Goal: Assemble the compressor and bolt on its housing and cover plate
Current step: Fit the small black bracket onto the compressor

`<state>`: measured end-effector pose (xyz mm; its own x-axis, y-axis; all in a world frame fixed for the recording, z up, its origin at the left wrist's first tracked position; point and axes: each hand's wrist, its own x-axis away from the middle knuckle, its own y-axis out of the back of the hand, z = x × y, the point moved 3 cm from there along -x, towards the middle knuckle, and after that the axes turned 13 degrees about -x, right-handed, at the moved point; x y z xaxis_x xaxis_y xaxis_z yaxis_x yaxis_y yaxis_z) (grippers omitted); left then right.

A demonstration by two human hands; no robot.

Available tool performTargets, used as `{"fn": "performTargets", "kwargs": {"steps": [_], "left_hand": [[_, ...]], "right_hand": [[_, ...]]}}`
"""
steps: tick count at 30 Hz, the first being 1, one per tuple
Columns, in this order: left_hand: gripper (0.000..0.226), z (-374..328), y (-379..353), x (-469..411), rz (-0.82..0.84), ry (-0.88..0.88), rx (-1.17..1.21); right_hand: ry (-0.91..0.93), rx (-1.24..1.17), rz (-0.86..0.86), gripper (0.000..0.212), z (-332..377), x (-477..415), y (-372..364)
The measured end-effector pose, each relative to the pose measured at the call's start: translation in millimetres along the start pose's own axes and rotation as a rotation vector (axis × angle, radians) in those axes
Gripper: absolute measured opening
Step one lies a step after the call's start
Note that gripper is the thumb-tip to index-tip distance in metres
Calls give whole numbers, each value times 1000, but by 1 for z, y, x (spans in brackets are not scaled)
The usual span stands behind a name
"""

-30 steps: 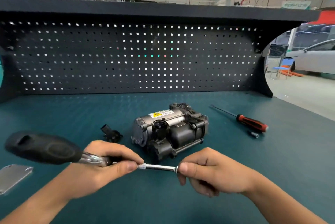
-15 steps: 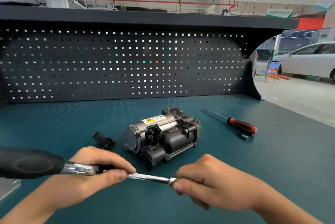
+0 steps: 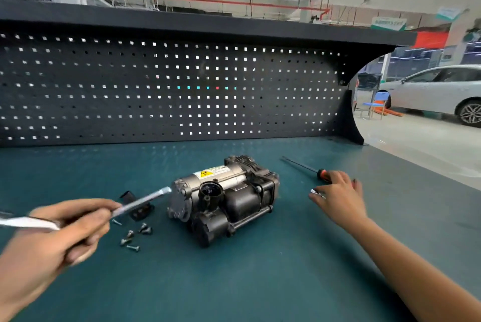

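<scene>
The grey and black compressor (image 3: 223, 196) lies on its side in the middle of the green bench. My left hand (image 3: 59, 238) grips a silver ratchet wrench (image 3: 140, 201) by its shaft, and the wrench tip points at the compressor's left end cap, close to it. My right hand (image 3: 338, 196) reaches out palm down to the right of the compressor, over the orange handle of a screwdriver (image 3: 299, 164). It pinches a small silver bit (image 3: 316, 192) at its fingertips. Several loose bolts (image 3: 132, 238) lie left of the compressor.
A small black plastic part (image 3: 140, 211) sits behind the wrench shaft, next to the bolts. A dark pegboard (image 3: 182, 92) walls off the back of the bench (image 3: 260, 282). The bench's right edge drops to a shop floor with a white car (image 3: 442, 92).
My hands have parted. The right hand left the wrench tip and moved right to the screwdriver. The left hand swung the wrench up toward the compressor, uncovering the bolts.
</scene>
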<state>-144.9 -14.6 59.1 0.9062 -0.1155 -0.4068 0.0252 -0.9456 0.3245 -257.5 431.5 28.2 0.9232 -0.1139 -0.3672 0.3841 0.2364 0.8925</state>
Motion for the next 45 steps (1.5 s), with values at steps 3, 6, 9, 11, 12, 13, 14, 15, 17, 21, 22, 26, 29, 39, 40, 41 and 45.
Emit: {"fn": "performTargets", "kwargs": {"steps": [3, 6, 9, 11, 12, 13, 14, 15, 17, 21, 22, 26, 29, 39, 40, 41, 45], "left_hand": [[79, -7, -30, -3, 27, 82, 59], [79, 12, -40, -3, 25, 116, 64], [38, 22, -43, -6, -23, 177, 78], [22, 28, -42, -7, -62, 205, 95], [22, 30, -42, -7, -69, 209, 98], [22, 31, -43, -7, -73, 220, 86], [22, 31, -44, -6, -69, 230, 72], [21, 31, -46, -6, -63, 239, 69], [20, 32, -49, -5, -56, 269, 55], [15, 35, -51, -4, -26, 296, 15], [15, 36, -51, -4, -20, 297, 7], [16, 35, -53, -5, -39, 303, 47], [19, 28, -54, -4, -59, 292, 116], [17, 11, -62, 1, -43, 332, 218], [16, 9, -62, 1, -40, 336, 245], [16, 7, -63, 1, -36, 341, 275], [18, -1, -65, 3, -16, 356, 379]], "right_hand": [[-86, 43, 54, 36, -5, -6, -21], [-75, -63, -64, 42, -15, -6, -20], [-168, -403, -313, 30, -33, -1, 0], [-243, -396, -238, 27, -45, 1, 1], [-270, -368, -181, 28, -50, 1, -1], [-294, -341, -136, 30, -52, 0, -3], [-311, -313, -103, 31, -52, -1, -5], [-307, -288, -85, 32, -51, -3, -7], [-297, -269, -89, 29, -50, -6, -8], [-315, -289, -94, 23, -53, -8, -10], [-328, -321, -120, 22, -53, -8, -9], [-403, -712, -461, 18, -45, 0, 8], [-515, -1316, -508, 17, -27, 4, 15], [-615, -2106, 209, 22, 98, 53, 25], [-588, -2144, 296, 14, 109, 59, 28], [-553, -2160, 373, 8, 121, 65, 33], [-333, -2026, 499, 12, 162, 85, 44]]}}
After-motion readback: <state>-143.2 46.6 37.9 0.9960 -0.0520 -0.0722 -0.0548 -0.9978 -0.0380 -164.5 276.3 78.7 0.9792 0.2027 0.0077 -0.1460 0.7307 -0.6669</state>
